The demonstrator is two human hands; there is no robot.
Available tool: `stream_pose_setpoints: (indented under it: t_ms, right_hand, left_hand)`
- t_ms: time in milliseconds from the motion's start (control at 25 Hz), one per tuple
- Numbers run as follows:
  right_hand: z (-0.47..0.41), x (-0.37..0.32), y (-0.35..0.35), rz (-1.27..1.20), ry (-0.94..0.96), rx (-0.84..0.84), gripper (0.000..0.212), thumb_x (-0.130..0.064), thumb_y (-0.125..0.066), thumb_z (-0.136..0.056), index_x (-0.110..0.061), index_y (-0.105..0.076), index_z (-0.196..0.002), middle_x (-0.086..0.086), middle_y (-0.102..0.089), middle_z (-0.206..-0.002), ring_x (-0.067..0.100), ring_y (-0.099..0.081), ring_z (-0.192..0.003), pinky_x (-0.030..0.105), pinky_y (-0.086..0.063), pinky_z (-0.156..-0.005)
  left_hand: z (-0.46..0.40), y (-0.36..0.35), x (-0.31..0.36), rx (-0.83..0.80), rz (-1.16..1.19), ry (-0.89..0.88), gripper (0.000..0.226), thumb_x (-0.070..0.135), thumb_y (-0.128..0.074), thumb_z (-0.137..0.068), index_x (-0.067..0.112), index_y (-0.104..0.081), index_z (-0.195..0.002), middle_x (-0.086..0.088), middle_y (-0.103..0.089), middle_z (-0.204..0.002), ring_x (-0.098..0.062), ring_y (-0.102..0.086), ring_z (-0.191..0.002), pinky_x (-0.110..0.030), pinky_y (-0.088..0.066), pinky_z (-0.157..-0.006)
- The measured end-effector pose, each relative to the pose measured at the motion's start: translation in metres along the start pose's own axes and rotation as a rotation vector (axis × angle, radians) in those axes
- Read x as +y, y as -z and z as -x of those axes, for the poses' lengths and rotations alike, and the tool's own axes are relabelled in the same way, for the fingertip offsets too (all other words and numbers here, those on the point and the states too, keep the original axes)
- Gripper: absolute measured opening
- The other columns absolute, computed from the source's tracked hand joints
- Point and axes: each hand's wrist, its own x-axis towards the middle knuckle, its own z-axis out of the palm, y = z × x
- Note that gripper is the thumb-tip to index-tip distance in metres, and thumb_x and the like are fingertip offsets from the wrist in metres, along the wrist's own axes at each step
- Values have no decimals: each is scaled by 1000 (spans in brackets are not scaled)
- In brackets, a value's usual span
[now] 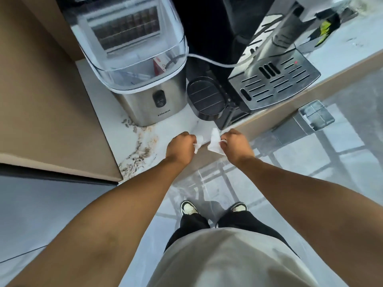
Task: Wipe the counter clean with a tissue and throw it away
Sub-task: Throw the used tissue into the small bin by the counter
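- A white marbled desk [116,129] is seen from above, bounded on the left by a tan panel [41,100].
- Brown speckled marks [138,150] are spread over the near-left part of the desk surface, just in front of the steel appliance.
- A steel ice maker [145,104] with a clear lid [132,48] is placed at the far left of the desk; the word "Hicon" is printed on its front face.
- A black round tray [207,98] is located just right of the ice maker, near the desk edge.
- A coffee machine [275,79] with a slotted metal drip grille is positioned to the right of the black tray.
- A white cable [217,62] is routed between the ice maker and the coffee machine.
- The left hand [181,148] is closed around one end of a white tissue [214,141], above the near edge of the desk.
- The right hand [236,145] is closed around the other end of the tissue, just beside the left hand.
- The tissue is held between both hands, crumpled and stretched, over the near corner of the desk; contact with the surface cannot be determined.
- A glossy grey floor [310,162] is visible to the right and below, with two shoes [189,208] standing on it.
- A small metal box [316,114] is seen on the right, beyond the desk edge.
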Motion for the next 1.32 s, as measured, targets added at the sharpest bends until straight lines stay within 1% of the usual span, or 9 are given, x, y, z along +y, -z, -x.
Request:
stream_pose_setpoints:
  t_ms: [120,280,440,560,760,880,1000,1120,1320]
  right_hand:
    - [16,38,15,-75,-106,55,20,-15,-51,-96,-8,-67,-106,13,-57,-106,33,-59,-93,32,-43,-78]
    - [37,94,32,-143,-210,89,16,-16,-52,-95,-8,-66,-96,15,-60,-102,34,-58,-90,28,-35,-72]
    - [67,172,59,-180,-364,98,14,-17,-53,-92,-13,-56,-79,17,-64,-96,37,-59,-88,31,-36,-67]
    - [89,236,81,-219,-452,91,15,-16,-53,-90,-8,-59,-79,18,-66,-89,38,-61,-85,34,-45,-67]
    - [114,335,121,-239,-540,152,19,-21,-56,-91,-8,-66,-82,18,-66,-86,36,-61,-84,32,-42,-66]
    - [121,389,141,-252,-574,199,19,-23,-57,-90,-8,-68,-86,19,-66,-89,37,-61,-84,37,-51,-71]
    - [121,428,155,-278,-594,229,17,-22,-57,-91,-10,-67,-87,19,-66,-91,37,-60,-83,38,-53,-72]
    - [110,463,162,-292,-627,229,16,-20,-55,-89,-10,-67,-88,15,-65,-90,36,-60,-85,35,-50,-66]
    - [72,524,171,-300,-699,197,15,-20,-54,-86,-13,-67,-84,13,-67,-88,34,-60,-80,35,-51,-64]
  left_hand:
    - [-14,-10,39,-22,-39,-111,21,7,-57,-87,18,-72,-96,-13,-67,-102,-37,-63,-90,-35,-48,-70]
    - [-35,-32,96,-67,-141,-205,16,16,-56,-89,17,-70,-96,-7,-69,-104,-34,-65,-94,-33,-47,-69]
    - [-53,-60,178,-128,-183,-324,17,17,-55,-91,14,-69,-99,-9,-70,-107,-34,-64,-97,-39,-53,-75]
    - [-67,-78,246,-138,-172,-400,13,18,-56,-90,16,-68,-93,-9,-70,-103,-33,-65,-94,-35,-49,-70]
    - [-97,-107,348,-152,-195,-435,12,20,-54,-88,15,-65,-88,-8,-71,-102,-37,-65,-94,-42,-55,-76]
    - [-113,-125,402,-149,-217,-496,10,19,-54,-88,16,-62,-83,-9,-69,-98,-38,-64,-92,-41,-54,-74]
    - [-132,-140,441,-137,-237,-547,11,20,-53,-88,16,-60,-81,-8,-66,-95,-37,-63,-90,-41,-53,-72]
    - [-159,-155,474,-135,-261,-559,12,21,-52,-88,14,-61,-84,-7,-67,-95,-36,-63,-87,-36,-47,-66]
    - [-226,-190,518,-193,-309,-553,16,28,-56,-90,16,-66,-88,-11,-71,-89,-39,-65,-83,-35,-43,-64]
